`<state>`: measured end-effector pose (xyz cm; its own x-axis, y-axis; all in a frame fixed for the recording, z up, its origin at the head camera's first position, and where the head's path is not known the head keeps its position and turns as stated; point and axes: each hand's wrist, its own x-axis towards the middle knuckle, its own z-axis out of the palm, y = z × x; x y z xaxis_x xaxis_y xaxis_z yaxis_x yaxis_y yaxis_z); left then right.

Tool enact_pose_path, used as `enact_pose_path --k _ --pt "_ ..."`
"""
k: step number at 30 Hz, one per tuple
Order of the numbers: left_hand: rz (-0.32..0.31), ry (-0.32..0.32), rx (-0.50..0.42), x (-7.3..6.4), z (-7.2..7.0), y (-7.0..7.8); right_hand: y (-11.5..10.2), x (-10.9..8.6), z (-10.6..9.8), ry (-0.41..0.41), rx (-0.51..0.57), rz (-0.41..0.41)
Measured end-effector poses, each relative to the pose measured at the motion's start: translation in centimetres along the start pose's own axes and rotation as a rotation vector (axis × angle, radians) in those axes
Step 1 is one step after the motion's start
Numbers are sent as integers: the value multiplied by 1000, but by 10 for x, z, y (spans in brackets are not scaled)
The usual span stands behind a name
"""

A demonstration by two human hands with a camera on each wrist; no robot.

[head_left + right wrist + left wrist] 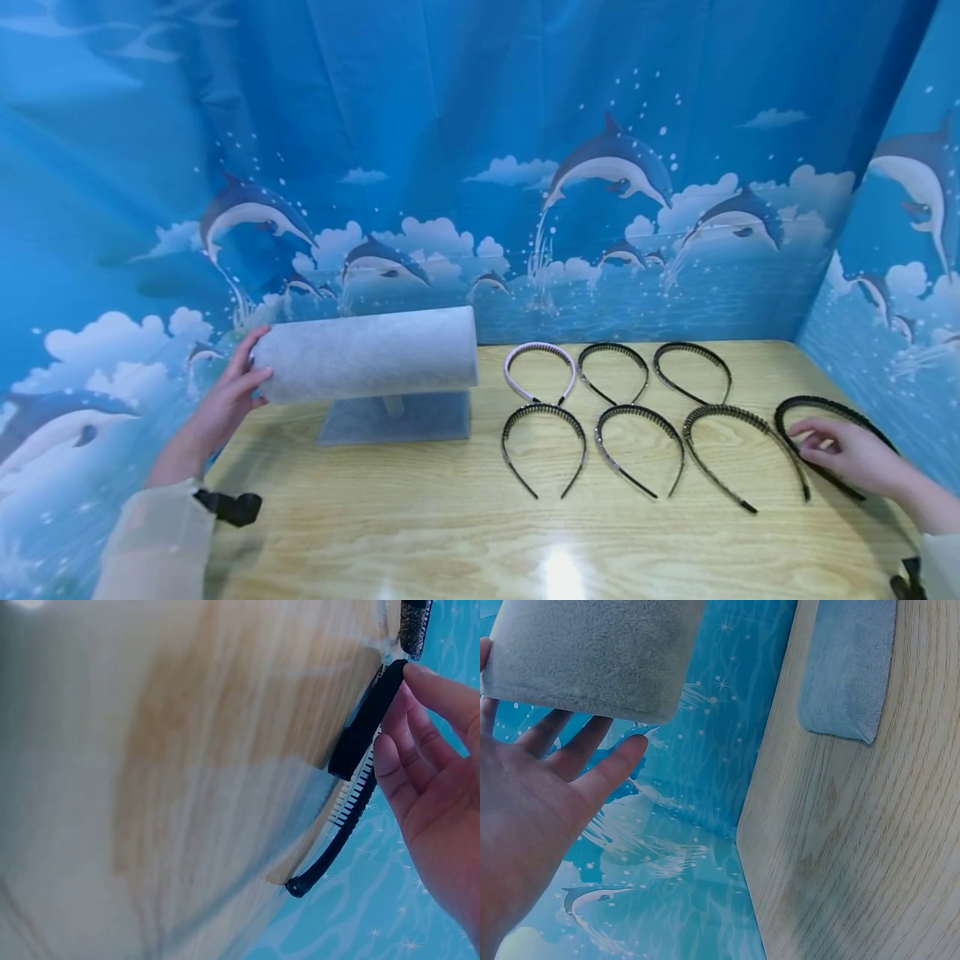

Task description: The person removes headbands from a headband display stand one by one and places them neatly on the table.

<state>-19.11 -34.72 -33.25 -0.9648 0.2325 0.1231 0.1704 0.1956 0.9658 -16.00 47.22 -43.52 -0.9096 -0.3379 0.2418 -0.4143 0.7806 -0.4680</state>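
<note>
A grey plush roll-shaped display stand stands on the table at the left. My left hand rests against the roll's left end; in the left wrist view its fingers look fairly straight and spread, some tips hidden behind the plush. At the far right, my right hand pinches a black toothed headband that lies on or just over the table. The right wrist view has the thumb at one end of that headband, with the other fingers bent close beside it.
Several headbands lie in two rows right of the stand, including a lilac one, a black one and a brownish one. The wooden table meets a blue dolphin-print curtain behind and at the sides.
</note>
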Motion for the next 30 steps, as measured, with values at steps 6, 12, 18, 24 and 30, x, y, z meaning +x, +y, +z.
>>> enact_pose_path --k 6,12,18,24,30 --pt "-6 -2 4 0 0 1 -9 5 -4 -56 -32 121" --pt "-23 1 14 2 2 2 -27 9 -13 -27 -19 211" --pt "-22 5 37 2 -1 2 -48 11 -24 6 -5 210" --pt "-77 1 201 -1 -11 12 -69 12 -29 25 22 169" --pt "-105 3 274 -8 -18 19 -91 16 -36 39 2 166"
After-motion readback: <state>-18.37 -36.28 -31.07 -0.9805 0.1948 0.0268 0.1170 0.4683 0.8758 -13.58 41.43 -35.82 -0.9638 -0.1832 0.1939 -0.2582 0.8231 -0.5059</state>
